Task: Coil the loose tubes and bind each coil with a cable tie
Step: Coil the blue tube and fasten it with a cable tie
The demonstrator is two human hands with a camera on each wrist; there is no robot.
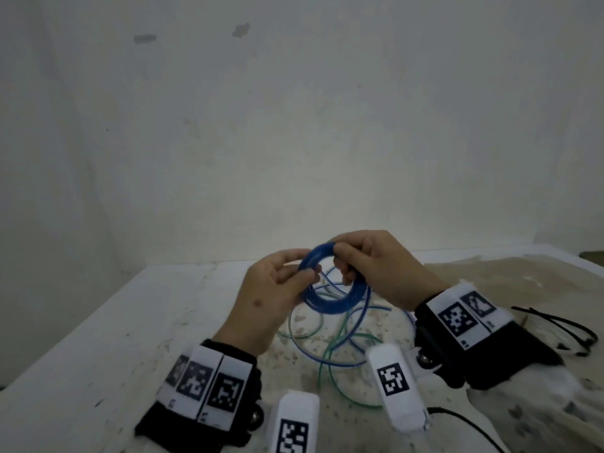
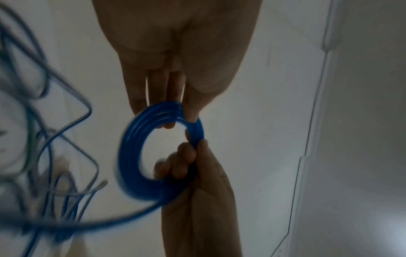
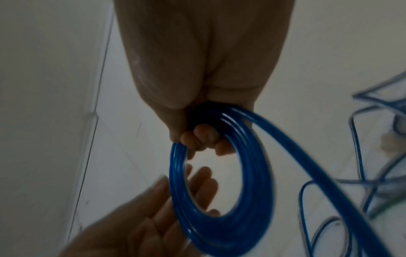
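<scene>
Both hands hold a coil of blue tube [image 1: 330, 307] up above the table. My left hand [image 1: 304, 273] pinches the coil's left side between thumb and fingers. My right hand [image 1: 340, 253] grips the top right, fingers curled through the ring. In the left wrist view the coil [image 2: 129, 156] hangs between my left hand [image 2: 182, 113] above and my right hand [image 2: 186, 156] below. The right wrist view shows my right hand [image 3: 202, 137] clenched on the coil [image 3: 255, 173], and a free length of the same tube [image 3: 307, 165] trailing off down to the right.
Loose blue, green and clear tubes [image 1: 330, 351] lie tangled on the stained white table [image 1: 114, 338] under the hands. Black cable ties [image 1: 562, 325] lie at the right, beyond my right wrist. A pale wall stands close behind the table.
</scene>
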